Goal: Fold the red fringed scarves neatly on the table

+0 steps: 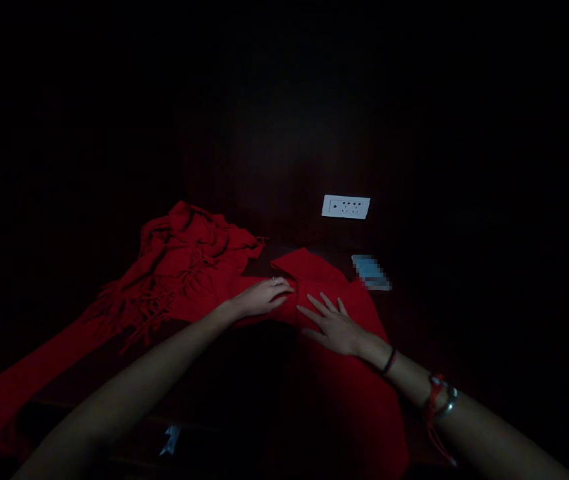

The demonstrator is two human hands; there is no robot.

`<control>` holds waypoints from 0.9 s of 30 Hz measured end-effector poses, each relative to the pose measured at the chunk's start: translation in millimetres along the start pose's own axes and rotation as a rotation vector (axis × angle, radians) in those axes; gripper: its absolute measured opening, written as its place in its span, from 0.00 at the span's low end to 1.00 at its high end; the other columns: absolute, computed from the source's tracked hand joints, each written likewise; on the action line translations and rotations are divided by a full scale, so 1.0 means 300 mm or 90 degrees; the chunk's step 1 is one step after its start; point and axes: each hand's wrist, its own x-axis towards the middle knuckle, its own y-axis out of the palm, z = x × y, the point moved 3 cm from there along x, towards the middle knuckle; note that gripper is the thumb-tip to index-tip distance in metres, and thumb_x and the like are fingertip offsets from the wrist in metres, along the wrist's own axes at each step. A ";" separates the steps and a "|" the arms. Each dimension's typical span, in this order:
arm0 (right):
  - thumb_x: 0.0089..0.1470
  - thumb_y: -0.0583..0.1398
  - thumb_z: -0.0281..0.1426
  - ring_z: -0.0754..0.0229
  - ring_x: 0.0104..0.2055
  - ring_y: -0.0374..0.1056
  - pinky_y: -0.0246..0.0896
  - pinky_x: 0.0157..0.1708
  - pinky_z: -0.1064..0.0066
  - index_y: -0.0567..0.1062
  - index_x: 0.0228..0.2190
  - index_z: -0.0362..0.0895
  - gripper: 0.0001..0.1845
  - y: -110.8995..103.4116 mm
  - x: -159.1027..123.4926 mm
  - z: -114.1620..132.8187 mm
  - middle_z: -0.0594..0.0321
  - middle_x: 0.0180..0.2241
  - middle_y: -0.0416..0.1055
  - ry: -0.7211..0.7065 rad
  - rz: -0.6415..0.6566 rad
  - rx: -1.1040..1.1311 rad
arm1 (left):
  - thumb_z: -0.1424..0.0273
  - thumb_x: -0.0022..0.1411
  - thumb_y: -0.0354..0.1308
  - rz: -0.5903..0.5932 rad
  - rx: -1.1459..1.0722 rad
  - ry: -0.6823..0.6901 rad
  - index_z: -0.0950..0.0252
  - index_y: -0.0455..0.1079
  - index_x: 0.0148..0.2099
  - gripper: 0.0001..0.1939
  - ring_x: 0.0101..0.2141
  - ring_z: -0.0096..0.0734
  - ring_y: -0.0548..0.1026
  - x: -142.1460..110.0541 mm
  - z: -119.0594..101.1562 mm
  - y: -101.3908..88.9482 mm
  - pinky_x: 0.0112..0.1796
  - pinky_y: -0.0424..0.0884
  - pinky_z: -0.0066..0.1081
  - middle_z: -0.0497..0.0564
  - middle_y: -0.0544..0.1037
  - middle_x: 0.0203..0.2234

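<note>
A red fringed scarf (334, 267) lies across a dark surface, with a flat, folded section under my hands and a long part hanging toward me on the right. My left hand (264, 297), a ring on one finger, rests on the cloth with its fingers stretched out and slightly bent. Just right of it, my right hand (337, 328) lies flat on the scarf, fingers spread. A crumpled, fringed heap of red cloth (189, 233) sits at the left, and another strip runs down to the lower left. Whether all the red cloth is one piece, I cannot tell.
A white wall socket (345, 207) is at the back. A blue, pixelated flat object (371, 272) lies right of the scarf. Near the front, a small pale bluish piece (170, 440) shows. Deep darkness hides the surroundings.
</note>
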 end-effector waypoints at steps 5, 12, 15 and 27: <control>0.51 0.42 0.49 0.46 0.58 0.26 0.23 0.50 0.44 0.48 0.53 0.59 0.28 -0.006 -0.077 -0.063 0.64 0.59 0.35 -0.078 0.063 -0.019 | 0.54 0.56 0.45 0.172 -0.001 -0.008 0.52 0.46 0.58 0.28 0.56 0.39 0.40 -0.089 -0.013 0.024 0.52 0.39 0.42 0.46 0.44 0.58; 0.48 0.40 0.53 0.44 0.58 0.29 0.28 0.48 0.41 0.48 0.54 0.56 0.33 -0.059 -0.009 -0.061 0.62 0.58 0.39 -0.028 0.052 -0.028 | 0.46 0.52 0.41 0.194 0.038 -0.055 0.48 0.42 0.58 0.33 0.56 0.46 0.32 -0.070 -0.062 0.019 0.51 0.36 0.48 0.45 0.34 0.58; 0.46 0.38 0.56 0.42 0.58 0.27 0.26 0.49 0.41 0.44 0.55 0.53 0.38 -0.044 0.065 -0.043 0.61 0.59 0.34 0.074 0.058 -0.051 | 0.45 0.53 0.34 0.132 0.064 -0.165 0.50 0.40 0.59 0.32 0.56 0.49 0.33 -0.045 -0.063 0.046 0.49 0.36 0.53 0.48 0.36 0.58; 0.42 0.38 0.58 0.38 0.57 0.22 0.25 0.44 0.36 0.35 0.55 0.56 0.41 -0.001 0.166 -0.104 0.60 0.59 0.24 0.336 0.178 -0.012 | 0.43 0.49 0.38 0.135 0.114 -0.161 0.46 0.38 0.58 0.35 0.55 0.54 0.35 -0.082 -0.011 0.082 0.48 0.38 0.53 0.48 0.38 0.58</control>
